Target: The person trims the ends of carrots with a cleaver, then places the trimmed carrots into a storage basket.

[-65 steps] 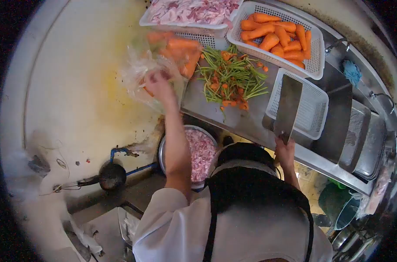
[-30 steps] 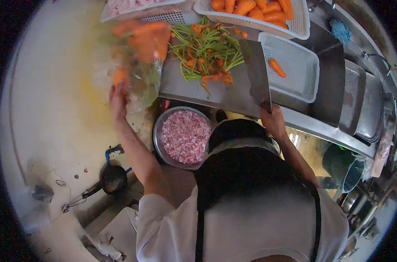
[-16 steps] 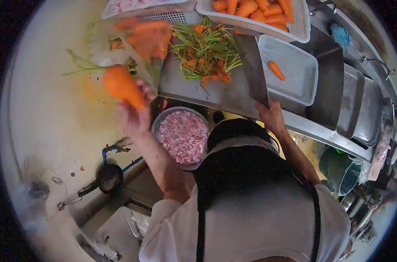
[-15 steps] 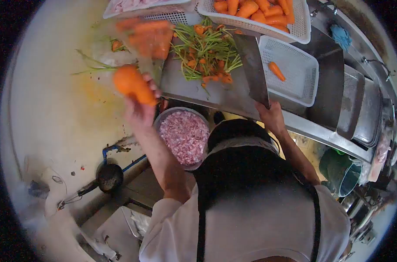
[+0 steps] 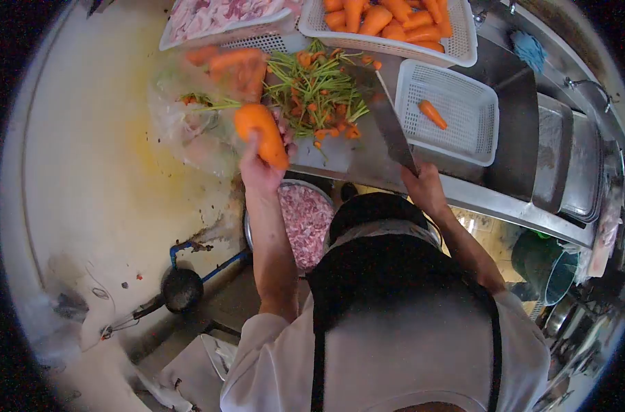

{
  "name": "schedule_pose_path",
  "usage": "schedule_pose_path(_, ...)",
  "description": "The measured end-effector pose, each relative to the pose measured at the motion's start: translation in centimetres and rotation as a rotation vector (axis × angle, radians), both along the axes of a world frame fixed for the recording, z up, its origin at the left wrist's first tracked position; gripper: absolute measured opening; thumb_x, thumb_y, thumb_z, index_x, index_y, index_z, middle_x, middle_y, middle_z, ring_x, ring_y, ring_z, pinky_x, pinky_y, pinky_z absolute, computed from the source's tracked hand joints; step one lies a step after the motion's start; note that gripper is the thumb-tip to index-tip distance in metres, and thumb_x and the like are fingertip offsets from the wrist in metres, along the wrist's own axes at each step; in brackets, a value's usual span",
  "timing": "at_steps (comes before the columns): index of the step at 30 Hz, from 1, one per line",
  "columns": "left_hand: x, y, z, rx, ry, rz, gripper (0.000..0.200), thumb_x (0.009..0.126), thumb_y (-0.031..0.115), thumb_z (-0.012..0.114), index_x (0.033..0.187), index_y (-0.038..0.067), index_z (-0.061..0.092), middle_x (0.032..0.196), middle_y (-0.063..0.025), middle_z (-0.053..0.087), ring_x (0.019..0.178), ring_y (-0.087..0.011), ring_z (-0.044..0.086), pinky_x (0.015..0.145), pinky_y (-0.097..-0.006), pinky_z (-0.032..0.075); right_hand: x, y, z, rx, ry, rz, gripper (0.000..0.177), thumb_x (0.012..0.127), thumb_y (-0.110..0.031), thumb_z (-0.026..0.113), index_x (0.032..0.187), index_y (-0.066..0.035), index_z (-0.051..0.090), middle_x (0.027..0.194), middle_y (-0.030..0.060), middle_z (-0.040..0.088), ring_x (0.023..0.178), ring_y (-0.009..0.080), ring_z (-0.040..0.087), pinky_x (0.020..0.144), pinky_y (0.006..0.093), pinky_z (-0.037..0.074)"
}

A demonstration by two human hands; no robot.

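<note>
A large carrot [image 5: 261,134] with green stems at its upper left end is held in my left hand [image 5: 263,165], fingers wrapped round it. My right hand [image 5: 423,184] grips the handle of a wide cleaver [image 5: 393,127], its blade pointing up and away over the steel counter [image 5: 336,156]. Between the hands, beyond them, lies a pile of cut carrot tops and green stems [image 5: 316,93]. A clear plastic bag with carrots [image 5: 238,67] sits left of the pile.
White baskets hold many carrots [image 5: 388,24] and pale meat [image 5: 219,15]. One small carrot [image 5: 432,115] lies in a white basket [image 5: 456,147] at the sink. Below the counter stands a bowl of chopped meat [image 5: 304,220]. A blue cloth [image 5: 529,49] is by the tap.
My left hand has moved right with the carrot, closer to the pile of tops. My right hand still holds the cleaver, whose blade is slightly more tilted. The view has shifted a little.
</note>
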State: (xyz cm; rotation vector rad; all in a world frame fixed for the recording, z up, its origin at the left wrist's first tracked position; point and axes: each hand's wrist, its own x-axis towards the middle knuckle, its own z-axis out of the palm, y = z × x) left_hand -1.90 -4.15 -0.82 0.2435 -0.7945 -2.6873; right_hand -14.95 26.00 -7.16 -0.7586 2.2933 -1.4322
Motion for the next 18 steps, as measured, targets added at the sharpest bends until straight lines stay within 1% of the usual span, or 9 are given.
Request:
schedule_pose_path(1, -0.1, 0.3, -0.2, -0.002, 0.000, -0.005, 0.055, 0.086, 0.039, 0.066, 0.124, 0.004, 0.046, 0.101, -0.0101, 0.051, 0.093, -0.0230, 0.052, 0.071, -0.0362, 0.048, -0.2, -0.2, 0.7, 0.052, -0.006, 0.037, 0.021, 0.086, -0.015, 0.060, 0.087, 0.005, 0.057, 0.060, 0.0107, 0.049, 0.058, 0.0136, 0.044, 0.053, 0.0363, 0.039)
schedule_pose_path(3, -0.2, 1.5, -0.3, -0.845, -0.541, 0.273, 0.041, 0.084, 0.024, 0.068, 0.117, 0.005, 0.053, 0.099, -0.0087, 0.056, 0.093, -0.0191, 0.055, 0.075, -0.0339, 0.048, -0.4, -1.2, 2.9, 0.067, 0.013, 0.075, 0.020, 0.085, -0.014, 0.061, 0.092, 0.004, 0.059, 0.062, 0.0129, 0.052, 0.058, 0.0167, 0.048, 0.055, 0.0375, 0.041)
schedule_pose_path(4, -0.2, 2.1, 0.4, -0.847, -0.537, 0.268, 0.041, 0.084, 0.024, 0.068, 0.117, 0.005, 0.053, 0.099, -0.0087, 0.056, 0.093, -0.0191, 0.055, 0.075, -0.0339, 0.048, -0.4, -1.8, 3.5, 0.084, 0.032, 0.118, 0.021, 0.084, -0.013, 0.062, 0.097, 0.003, 0.062, 0.064, 0.0151, 0.056, 0.057, 0.0197, 0.052, 0.057, 0.0387, 0.043)
schedule_pose_path(5, -0.1, 2.8, 1.3, -1.118, -0.566, 0.274, 0.038, 0.082, 0.020, 0.069, 0.114, 0.005, 0.055, 0.099, -0.0078, 0.059, 0.091, -0.0175, 0.057, 0.077, -0.0325, 0.049, -0.4, -2.3, 3.6, 0.084, 0.031, 0.111, 0.021, 0.084, -0.013, 0.062, 0.097, 0.003, 0.062, 0.064, 0.0151, 0.056, 0.057, 0.0197, 0.052, 0.057, 0.0387, 0.043)
schedule_pose_path(6, -0.2, 3.2, 1.9, -1.390, -0.587, 0.276, 0.035, 0.080, 0.016, 0.069, 0.111, 0.005, 0.057, 0.098, -0.0069, 0.062, 0.090, -0.0158, 0.060, 0.078, -0.0310, 0.049, -0.3, -2.8, 3.7, 0.070, 0.156, 0.170, 0.025, 0.082, -0.013, 0.064, 0.104, 0.000, 0.063, 0.067, 0.0165, 0.059, 0.059, 0.0251, 0.058, 0.058, 0.0398, 0.045)
schedule_pose_path(7, 0.1, 2.8, 0.2, -1.390, -0.582, 0.267, 0.035, 0.080, 0.016, 0.069, 0.111, 0.005, 0.057, 0.098, -0.0069, 0.062, 0.090, -0.0158, 0.060, 0.078, -0.0310, 0.049, -0.1, -3.2, 3.9, 0.056, 0.281, 0.228, 0.032, 0.080, -0.013, 0.065, 0.111, -0.004, 0.064, 0.070, 0.0179, 0.063, 0.062, 0.0306, 0.063, 0.059, 0.0410, 0.048)
schedule_pose_path(9, 1.2, 1.9, -3.2, -1.908, -0.414, 0.336, 0.035, 0.082, 0.019, 0.067, 0.112, 0.004, 0.058, 0.101, -0.0059, 0.064, 0.088, -0.0143, 0.062, 0.079, -0.0286, 0.050, 0.2, -4.1, 5.6, 0.117, 0.279, 0.292, 0.038, 0.079, -0.012, 0.066, 0.116, -0.008, 0.063, 0.072, 0.0173, 0.065, 0.065, 0.0337, 0.064, 0.060, 0.0424, 0.049)
schedule_pose_path(10, 1.3, 1.8, -3.7, -1.907, -0.410, 0.332, 0.035, 0.082, 0.019, 0.067, 0.112, 0.004, 0.058, 0.101, -0.0059, 0.064, 0.088, -0.0143, 0.062, 0.079, -0.0286, 0.050, 0.4, -4.5, 6.2, 0.173, 0.280, 0.364, 0.044, 0.077, -0.012, 0.067, 0.121, -0.012, 0.061, 0.074, 0.0167, 0.066, 0.068, 0.0369, 0.065, 0.060, 0.0438, 0.051)
schedule_pose_path(18, 1.3, 3.1, -3.0, -1.244, -0.399, 0.264, 0.033, 0.085, 0.020, 0.063, 0.113, 0.003, 0.057, 0.104, -0.0075, 0.065, 0.091, -0.0142, 0.062, 0.080, -0.0286, 0.051, 0.8, -6.2, 6.9, 0.204, 0.379, 0.445, 0.056, 0.075, -0.015, 0.068, 0.129, -0.017, 0.055, 0.073, 0.0143, 0.067, 0.064, 0.0353, 0.064, 0.059, 0.0463, 0.051)
